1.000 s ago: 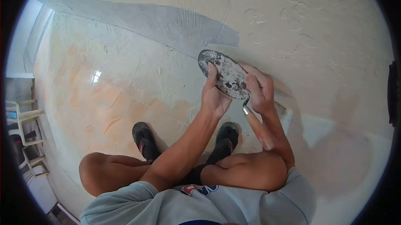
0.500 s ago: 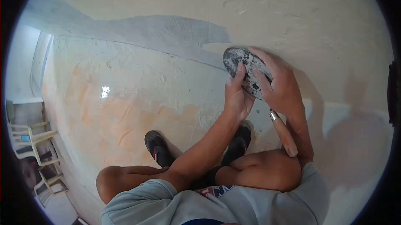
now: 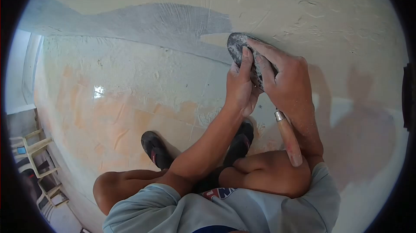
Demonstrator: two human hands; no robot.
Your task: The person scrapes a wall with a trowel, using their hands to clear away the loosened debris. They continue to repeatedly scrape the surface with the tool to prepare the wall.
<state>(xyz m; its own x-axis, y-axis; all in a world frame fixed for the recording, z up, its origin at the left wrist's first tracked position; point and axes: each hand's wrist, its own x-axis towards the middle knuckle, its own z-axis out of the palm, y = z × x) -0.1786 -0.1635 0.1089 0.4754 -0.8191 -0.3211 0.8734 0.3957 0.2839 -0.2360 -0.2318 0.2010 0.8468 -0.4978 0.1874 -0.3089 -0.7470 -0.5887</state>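
A trowel (image 3: 237, 42) with a dark, rounded blade is held up in front of the wall, its face blotched with pale plaster. Its wooden handle (image 3: 289, 140) points down toward my right knee, below a metal ferrule. My left hand (image 3: 241, 88) grips the blade from the left, thumb lying on its face. From the other side my right hand (image 3: 289, 79) presses fingers and thumb across the blade, covering much of it. Both hands carry whitish smears. The handle itself is not in either hand.
A grey patch (image 3: 160, 21) runs along the foot of the pale, plastered wall (image 3: 338, 3). The floor (image 3: 125, 111) shows white and orange smears around my shoes (image 3: 156, 148). Plastic chairs (image 3: 39, 150) stand at the far left.
Both hands and the trowel sit slightly higher and further left in the view. My right fingers have slid further over the blade, hiding more of its face.
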